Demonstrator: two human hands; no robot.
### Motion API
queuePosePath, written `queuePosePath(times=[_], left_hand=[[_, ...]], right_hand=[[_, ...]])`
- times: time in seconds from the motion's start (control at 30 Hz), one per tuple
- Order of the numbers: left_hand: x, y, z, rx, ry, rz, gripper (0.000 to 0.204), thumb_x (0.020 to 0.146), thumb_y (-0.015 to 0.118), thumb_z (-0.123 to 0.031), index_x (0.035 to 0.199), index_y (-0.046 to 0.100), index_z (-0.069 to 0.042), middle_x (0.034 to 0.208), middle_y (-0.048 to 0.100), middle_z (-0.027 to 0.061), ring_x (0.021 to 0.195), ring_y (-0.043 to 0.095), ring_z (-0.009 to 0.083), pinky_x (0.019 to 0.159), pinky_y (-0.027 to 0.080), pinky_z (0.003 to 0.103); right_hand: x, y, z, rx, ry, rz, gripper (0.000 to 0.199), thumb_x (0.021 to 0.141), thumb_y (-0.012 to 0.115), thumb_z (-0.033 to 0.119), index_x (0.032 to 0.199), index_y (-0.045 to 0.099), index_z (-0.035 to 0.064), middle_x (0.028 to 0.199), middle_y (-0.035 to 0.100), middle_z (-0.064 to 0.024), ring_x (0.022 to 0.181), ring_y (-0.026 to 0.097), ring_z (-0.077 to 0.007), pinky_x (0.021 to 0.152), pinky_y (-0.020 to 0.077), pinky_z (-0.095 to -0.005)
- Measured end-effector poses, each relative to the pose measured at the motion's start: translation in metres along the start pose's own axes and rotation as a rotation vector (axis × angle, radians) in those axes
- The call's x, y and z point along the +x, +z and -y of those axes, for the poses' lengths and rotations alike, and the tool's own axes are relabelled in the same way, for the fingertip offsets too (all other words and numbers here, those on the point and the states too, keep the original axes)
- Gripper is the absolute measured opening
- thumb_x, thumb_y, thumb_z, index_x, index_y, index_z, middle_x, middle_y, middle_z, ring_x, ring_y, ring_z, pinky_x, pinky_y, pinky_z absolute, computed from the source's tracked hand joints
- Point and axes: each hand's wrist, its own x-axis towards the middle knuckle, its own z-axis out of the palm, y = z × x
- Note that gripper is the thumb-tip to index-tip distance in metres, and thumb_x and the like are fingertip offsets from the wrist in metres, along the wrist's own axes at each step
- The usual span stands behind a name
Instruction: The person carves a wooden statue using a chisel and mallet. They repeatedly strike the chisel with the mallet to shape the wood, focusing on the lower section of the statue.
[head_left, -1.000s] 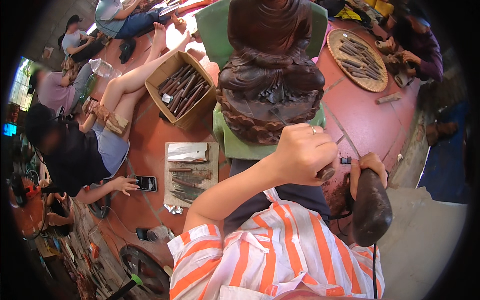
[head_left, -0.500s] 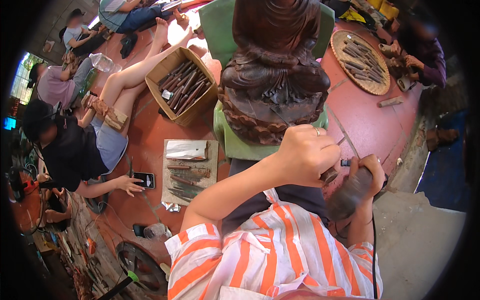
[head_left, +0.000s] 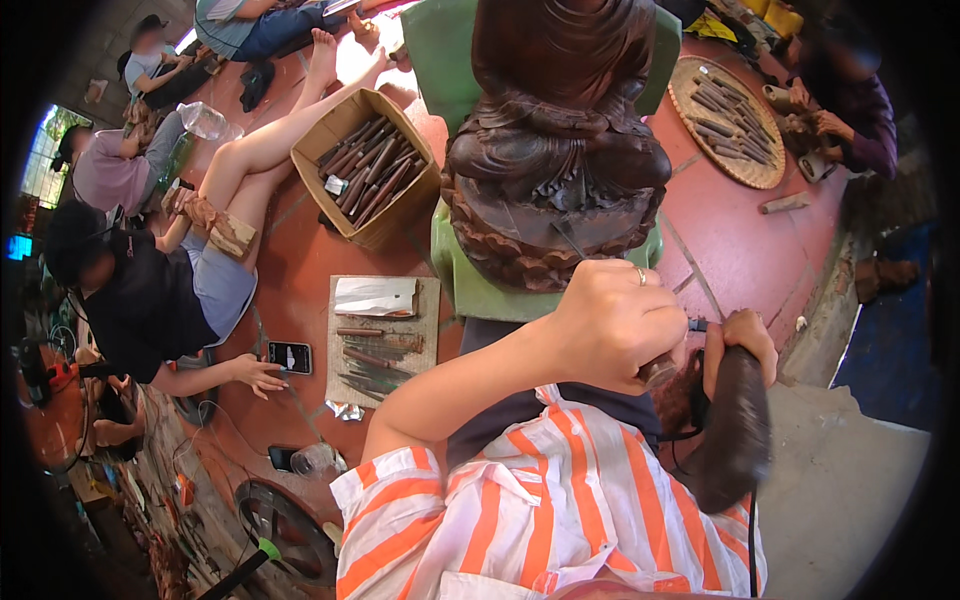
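A dark brown carved wooden statue of a seated robed figure [head_left: 560, 165] stands upright on a green chair [head_left: 430, 70] in front of me. My left hand [head_left: 615, 318] is closed around a carving chisel [head_left: 657, 371]. The butt of its handle sticks out below my fist, and its thin blade reaches toward the statue's base. To the right, my right hand [head_left: 752, 343] grips a dark wooden mallet [head_left: 735, 430]. The mallet head hangs down toward me, apart from the chisel and slightly blurred.
Left of the statue are a cardboard box [head_left: 410, 215] of chisels and a mat [head_left: 425, 345] with several tools. A woven tray [head_left: 690, 130] of chisels lies at far right. People sit on both sides; one person's hand [head_left: 258, 375] touches a phone [head_left: 289, 357].
My right hand has swung the mallet away from the chisel, to the right and down toward me. My left hand stays nearly in place.
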Motion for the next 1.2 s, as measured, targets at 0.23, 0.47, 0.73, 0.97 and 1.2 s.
queuePosePath(times=[0.23, 0.47, 0.73, 0.97, 1.2], left_hand=[[-0.001, 0.0, 0.0, 0.001, -0.001, 0.035, 0.026, 0.057, 0.066, -0.003, 0.056, 0.041, -0.011, 0.053, 0.04, 0.0005, 0.044, 0.041, 0.0177, 0.041, 0.031, 0.031], [-0.003, -0.004, 0.003, 0.007, 0.024, 0.069, 0.028, 0.057, 0.066, -0.003, 0.054, 0.04, -0.011, 0.052, 0.04, 0.0007, 0.044, 0.041, 0.018, 0.041, 0.03, 0.03], [-0.002, -0.012, 0.006, -0.05, 0.045, 0.105, 0.029, 0.056, 0.065, -0.001, 0.054, 0.037, -0.011, 0.051, 0.039, 0.0004, 0.042, 0.039, 0.0184, 0.04, 0.029, 0.03], [-0.01, -0.014, 0.001, -0.088, 0.095, 0.109, 0.031, 0.055, 0.064, 0.0, 0.054, 0.034, -0.011, 0.051, 0.038, 0.0003, 0.041, 0.037, 0.0175, 0.039, 0.028, 0.03], [-0.008, -0.007, 0.005, -0.048, 0.079, 0.058, 0.03, 0.053, 0.063, 0.0, 0.053, 0.036, -0.011, 0.051, 0.037, 0.0005, 0.041, 0.037, 0.0175, 0.039, 0.029, 0.029]], right_hand=[[0.01, -0.001, -0.002, -0.055, -0.088, -0.017, 0.029, 0.063, 0.07, -0.014, 0.076, 0.051, 0.004, 0.059, 0.05, -0.0088, 0.047, 0.05, -0.0236, 0.044, 0.0371, -0.0319], [0.023, -0.016, 0.006, -0.301, -0.19, 0.189, 0.034, 0.062, 0.071, -0.013, 0.079, 0.049, 0.0055, 0.061, 0.051, -0.007, 0.048, 0.052, -0.0222, 0.044, 0.0405, -0.0294], [0.024, -0.017, 0.004, -0.191, -0.135, 0.136, 0.033, 0.062, 0.071, -0.013, 0.078, 0.05, 0.0061, 0.06, 0.049, -0.0062, 0.049, 0.051, -0.0206, 0.045, 0.0391, -0.0298], [0.026, -0.016, 0.016, 0.101, -0.116, 0.037, 0.033, 0.062, 0.071, -0.013, 0.079, 0.051, 0.0064, 0.06, 0.05, -0.0053, 0.05, 0.051, -0.0203, 0.046, 0.0399, -0.0302], [0.027, -0.024, 0.019, 0.099, -0.108, 0.086, 0.033, 0.062, 0.072, -0.012, 0.079, 0.051, 0.0064, 0.061, 0.051, -0.005, 0.049, 0.051, -0.0196, 0.046, 0.0401, -0.0299]])
